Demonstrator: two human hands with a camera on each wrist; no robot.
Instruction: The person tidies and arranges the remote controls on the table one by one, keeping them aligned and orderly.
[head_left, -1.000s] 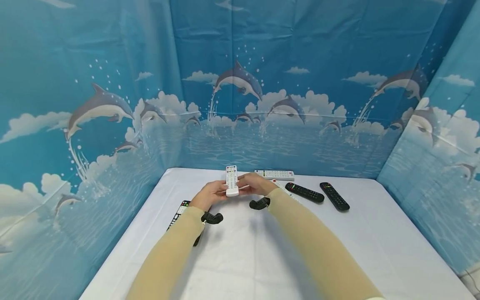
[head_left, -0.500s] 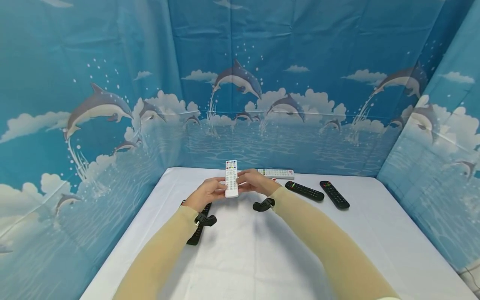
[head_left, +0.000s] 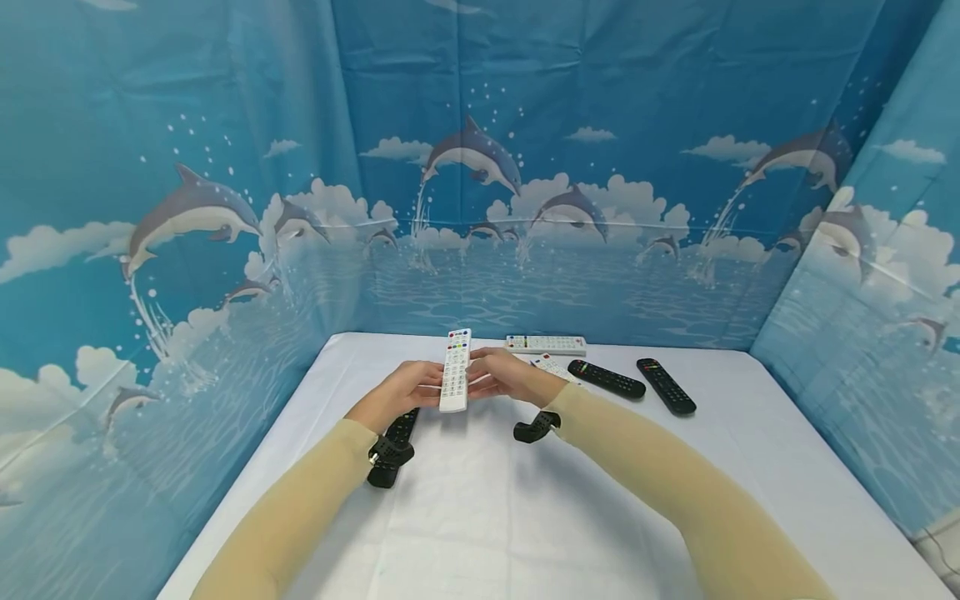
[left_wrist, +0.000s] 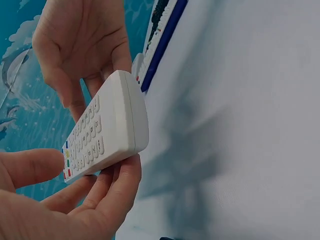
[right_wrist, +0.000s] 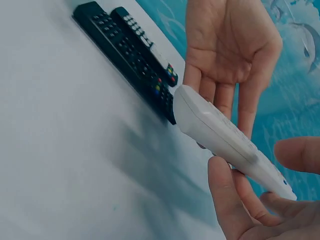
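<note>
A white remote control (head_left: pixel 455 371) is held up between both hands above the table, its button side upward and its far end leaning slightly right. My left hand (head_left: pixel 401 392) holds its left edge, with the fingers curving under it in the left wrist view and the thumb (left_wrist: pixel 42 165) at the coloured-button end. From the other side my right hand (head_left: pixel 510 375) supports it with bent fingers (right_wrist: pixel 227 195) underneath, while the thumb (right_wrist: pixel 300 154) stands off it in the right wrist view. Each wrist wears a black band.
Under my left wrist lies a black remote (head_left: pixel 390 458); beside it is a black remote with pale buttons (right_wrist: pixel 145 45). Two white remotes (head_left: pixel 546 345) (head_left: pixel 555 367) and two black ones (head_left: pixel 606 379) (head_left: pixel 666 386) lie right on the white-covered table (head_left: pixel 465 517). Dolphin-print curtains (head_left: pixel 480 275) surround it.
The white remote has shifted slightly left and toward me, and now tilts a little. My forearms have spread farther apart. The black remote under my left wrist shows more; the one beside it is hidden.
</note>
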